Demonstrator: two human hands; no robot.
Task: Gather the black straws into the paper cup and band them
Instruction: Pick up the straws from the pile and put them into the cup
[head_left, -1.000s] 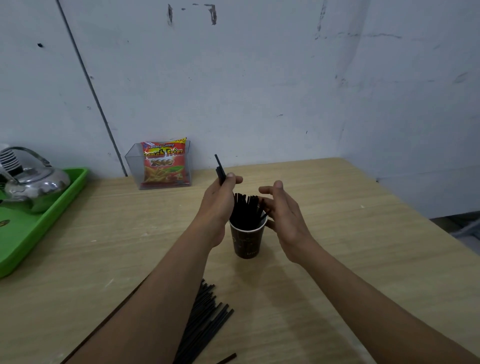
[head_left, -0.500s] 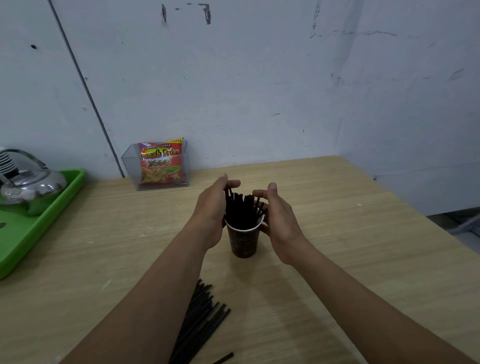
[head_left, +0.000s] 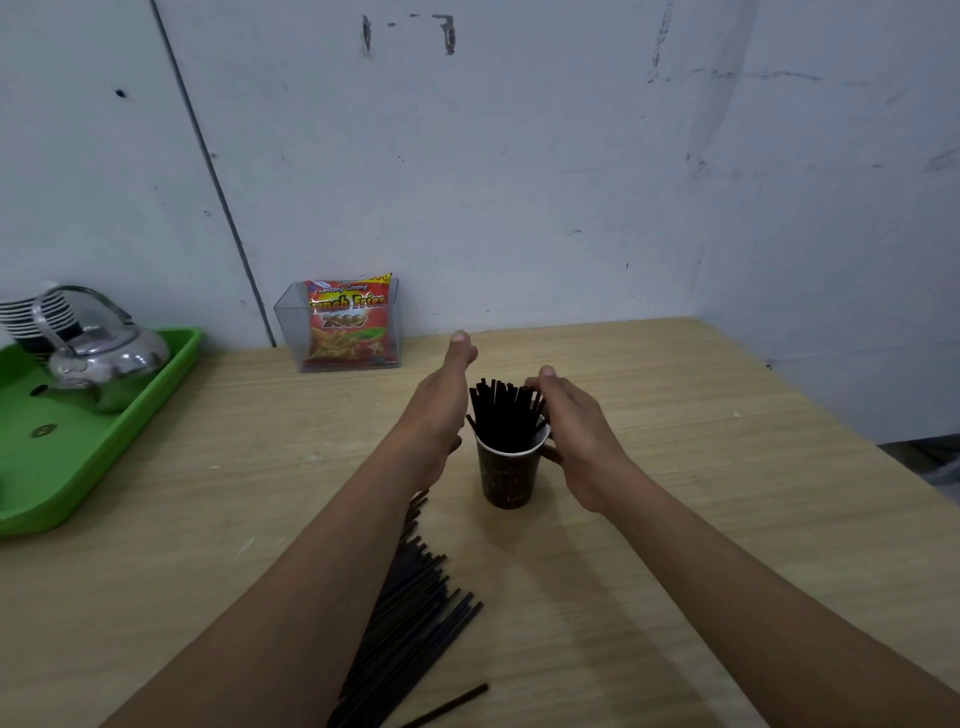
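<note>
At the middle of the desk (head_left: 727, 519), steadies the cup (head_left: 506, 475) with the right hand (head_left: 576, 431) curled round its rim and the standing straws (head_left: 501, 415), holds the left hand (head_left: 441, 400) flat and open just beside, nearer the loose straws (head_left: 415, 608) lying under that forearm, pointing toward the cup.

Small pantry or canteen corner: wooden worktop (head_left: 727, 519) against scuffed painted walls (head_left: 519, 156), steel kettle (head_left: 104, 364) and stacked cups (head_left: 31, 312) on green tray (head_left: 171, 374), snack packet (head_left: 348, 327) in clear holder (head_left: 288, 332).
</note>
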